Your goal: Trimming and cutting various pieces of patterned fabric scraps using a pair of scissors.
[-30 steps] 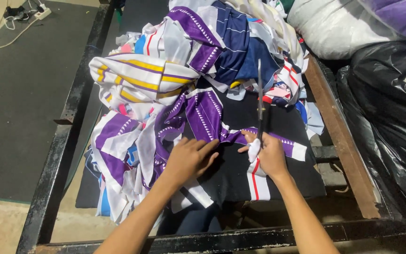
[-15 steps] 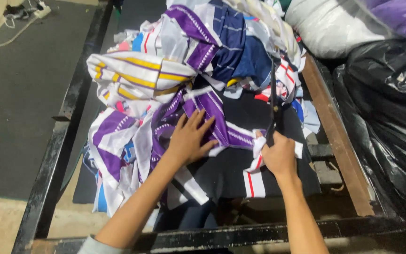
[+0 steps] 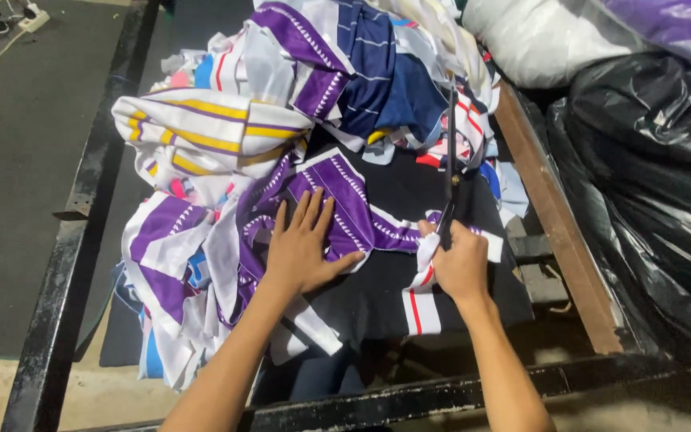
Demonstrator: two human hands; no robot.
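We see the left hand [image 3: 301, 252] lying flat, fingers spread, pressing on the purple-and-white striped fabric [image 3: 345, 208] that sits on a black cloth [image 3: 409, 280] near the middle of the table. The right hand [image 3: 461, 264] is clenched around the handles of a long pair of scissors [image 3: 449, 152], and a white strip with red stripes [image 3: 421, 292] is bunched under that fist. The scissors' long axis runs away from us, almost straight toward the far side, with the tip reaching the heap of blue and white garments [image 3: 377, 72]. The purple fabric lies just left of the blades, between the two hands, so the right hand is the nearer to the cutting line. We cannot tell whether the blades stand apart or together, since they read as one thin dark line. The handles are hidden inside the fist. Black plastic bags [image 3: 649, 184] fill the right side.
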